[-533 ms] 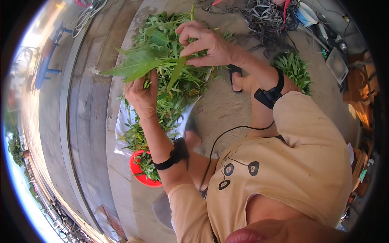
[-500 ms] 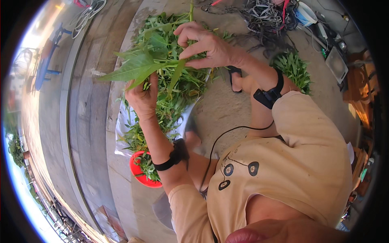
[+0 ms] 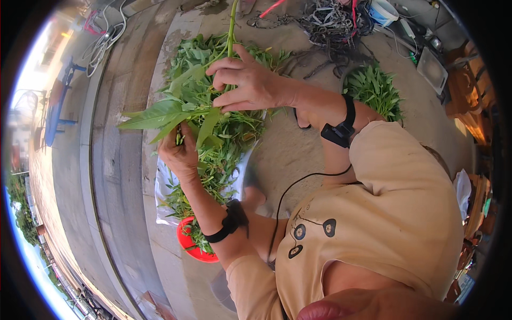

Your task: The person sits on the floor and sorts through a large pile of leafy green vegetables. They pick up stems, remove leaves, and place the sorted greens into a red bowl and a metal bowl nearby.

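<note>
My right hand (image 3: 249, 84) has its fingers bent around a long green water spinach stem (image 3: 232, 32). The stem rises past the fingers, and broad pointed leaves (image 3: 160, 114) spread to the left. Just below those leaves, my left hand (image 3: 180, 156) is closed on short green stem pieces, which stick out between thumb and fingers. Beneath both hands lies a large heap of water spinach (image 3: 226, 146) on a white sheet (image 3: 163, 186). A red basin (image 3: 198, 255) with more greens stands near my left forearm, partly hidden by it.
More trimmed greens (image 3: 376, 90) fill a round container beyond my right forearm. Dark tangled strips (image 3: 330, 24) and a white-blue bucket (image 3: 383, 12) sit at the far right. A black cable (image 3: 298, 181) crosses my lap. Wooden planks (image 3: 114, 133) run along the left.
The view has shifted, so the heap and basin sit lower. Both hands appear lower and slightly farther left, still holding the greens. More of the upright stem shows above my right hand.
</note>
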`<control>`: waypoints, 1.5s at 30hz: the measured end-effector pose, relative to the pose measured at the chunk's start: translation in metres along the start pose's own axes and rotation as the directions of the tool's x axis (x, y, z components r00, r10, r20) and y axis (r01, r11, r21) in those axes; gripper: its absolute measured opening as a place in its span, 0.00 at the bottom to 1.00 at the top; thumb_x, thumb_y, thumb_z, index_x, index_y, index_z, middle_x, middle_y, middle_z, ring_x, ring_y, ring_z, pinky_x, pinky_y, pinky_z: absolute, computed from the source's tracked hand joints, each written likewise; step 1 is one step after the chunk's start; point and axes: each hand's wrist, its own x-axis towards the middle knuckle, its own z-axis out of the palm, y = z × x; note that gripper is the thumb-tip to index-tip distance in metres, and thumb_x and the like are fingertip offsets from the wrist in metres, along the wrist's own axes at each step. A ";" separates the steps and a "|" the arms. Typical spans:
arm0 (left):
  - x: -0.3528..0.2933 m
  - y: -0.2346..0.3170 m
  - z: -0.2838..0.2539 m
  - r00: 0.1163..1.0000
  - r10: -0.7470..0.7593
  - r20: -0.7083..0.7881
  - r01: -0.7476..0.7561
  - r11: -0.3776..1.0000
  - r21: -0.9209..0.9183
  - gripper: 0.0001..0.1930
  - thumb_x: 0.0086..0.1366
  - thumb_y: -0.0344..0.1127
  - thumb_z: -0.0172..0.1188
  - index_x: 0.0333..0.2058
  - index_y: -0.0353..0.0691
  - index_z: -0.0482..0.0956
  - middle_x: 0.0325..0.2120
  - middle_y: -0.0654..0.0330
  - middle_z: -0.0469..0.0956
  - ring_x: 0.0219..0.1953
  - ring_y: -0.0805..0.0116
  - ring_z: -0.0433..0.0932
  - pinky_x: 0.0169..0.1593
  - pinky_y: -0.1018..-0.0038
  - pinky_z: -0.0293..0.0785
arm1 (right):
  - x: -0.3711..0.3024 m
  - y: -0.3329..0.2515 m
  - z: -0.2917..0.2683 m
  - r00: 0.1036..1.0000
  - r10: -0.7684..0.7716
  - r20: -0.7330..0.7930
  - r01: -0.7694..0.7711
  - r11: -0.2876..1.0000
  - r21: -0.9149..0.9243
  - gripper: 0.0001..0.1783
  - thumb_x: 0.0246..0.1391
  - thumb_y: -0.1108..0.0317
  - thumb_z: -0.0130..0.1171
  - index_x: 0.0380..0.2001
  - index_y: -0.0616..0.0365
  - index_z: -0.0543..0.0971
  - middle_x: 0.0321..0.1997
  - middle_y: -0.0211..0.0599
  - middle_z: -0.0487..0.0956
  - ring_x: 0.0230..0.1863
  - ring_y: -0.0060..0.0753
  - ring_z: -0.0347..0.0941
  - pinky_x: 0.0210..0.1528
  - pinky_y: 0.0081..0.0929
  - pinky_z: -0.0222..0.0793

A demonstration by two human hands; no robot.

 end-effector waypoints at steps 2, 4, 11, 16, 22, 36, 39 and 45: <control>0.000 0.000 0.001 0.995 -0.069 -0.066 0.071 0.997 0.027 0.08 0.59 0.31 0.60 0.33 0.31 0.80 0.26 0.48 0.80 0.25 0.56 0.79 0.31 0.67 0.73 | 0.000 -0.004 0.007 0.999 0.004 -0.043 -0.007 0.998 -0.067 0.07 0.45 0.60 0.65 0.31 0.38 0.81 0.34 0.21 0.70 0.54 0.24 0.65 0.53 0.51 0.52; -0.001 -0.002 0.002 0.962 -0.258 -0.091 0.259 0.966 0.001 0.09 0.60 0.31 0.59 0.34 0.30 0.81 0.24 0.49 0.80 0.24 0.62 0.78 0.30 0.69 0.73 | 0.001 -0.008 0.015 0.992 -0.006 -0.122 -0.007 0.994 -0.106 0.03 0.49 0.61 0.60 0.29 0.40 0.80 0.32 0.19 0.70 0.51 0.21 0.66 0.53 0.53 0.52; -0.006 -0.026 0.013 0.809 -0.533 -0.248 0.446 0.832 -0.330 0.12 0.60 0.32 0.60 0.32 0.25 0.79 0.26 0.55 0.80 0.26 0.68 0.76 0.29 0.71 0.73 | 0.010 -0.024 0.039 0.994 -0.009 -0.107 0.005 1.000 -0.031 0.09 0.43 0.63 0.65 0.30 0.48 0.80 0.30 0.21 0.70 0.41 0.26 0.67 0.47 0.33 0.59; -0.001 -0.068 -0.031 0.291 -0.908 -0.301 0.645 0.419 -0.639 0.19 0.54 0.38 0.65 0.32 0.22 0.76 0.32 0.51 0.77 0.27 0.61 0.77 0.30 0.66 0.76 | 0.007 -0.021 0.047 0.969 0.067 -0.239 -0.031 0.988 0.150 0.11 0.44 0.65 0.66 0.34 0.51 0.81 0.30 0.26 0.72 0.38 0.28 0.68 0.37 0.28 0.66; -0.025 -0.146 -0.100 0.445 -0.895 -0.004 0.544 0.274 -0.793 0.14 0.61 0.39 0.56 0.38 0.32 0.75 0.36 0.56 0.77 0.36 0.62 0.77 0.40 0.65 0.77 | -0.014 0.052 0.050 0.395 0.873 0.287 -0.446 -0.091 0.891 0.10 0.61 0.64 0.53 0.41 0.53 0.79 0.33 0.24 0.74 0.38 0.22 0.69 0.39 0.30 0.67; -0.005 -0.009 0.004 0.561 -0.546 0.622 0.731 -0.025 -0.681 0.13 0.64 0.40 0.59 0.41 0.38 0.74 0.22 0.69 0.64 0.26 0.76 0.64 0.30 0.77 0.67 | -0.016 0.060 0.081 0.541 0.593 0.597 -0.387 -0.454 0.802 0.15 0.65 0.64 0.45 0.53 0.49 0.72 0.37 0.23 0.76 0.42 0.21 0.73 0.39 0.23 0.70; -0.006 0.012 0.025 0.580 -0.590 0.562 0.767 0.163 -0.621 0.19 0.59 0.42 0.66 0.42 0.33 0.78 0.18 0.68 0.66 0.22 0.77 0.65 0.29 0.78 0.65 | -0.005 0.036 0.085 0.625 0.610 0.488 -0.546 -0.105 0.831 0.15 0.63 0.68 0.49 0.51 0.54 0.75 0.38 0.27 0.78 0.40 0.23 0.75 0.35 0.25 0.72; -0.010 0.003 0.036 0.497 -0.773 0.393 0.763 0.174 -0.622 0.20 0.57 0.51 0.66 0.35 0.39 0.78 0.22 0.64 0.70 0.25 0.74 0.68 0.30 0.77 0.68 | -0.001 -0.011 0.086 0.943 0.321 0.087 -0.322 0.814 0.484 0.18 0.58 0.72 0.53 0.52 0.61 0.73 0.48 0.42 0.76 0.46 0.37 0.76 0.49 0.33 0.71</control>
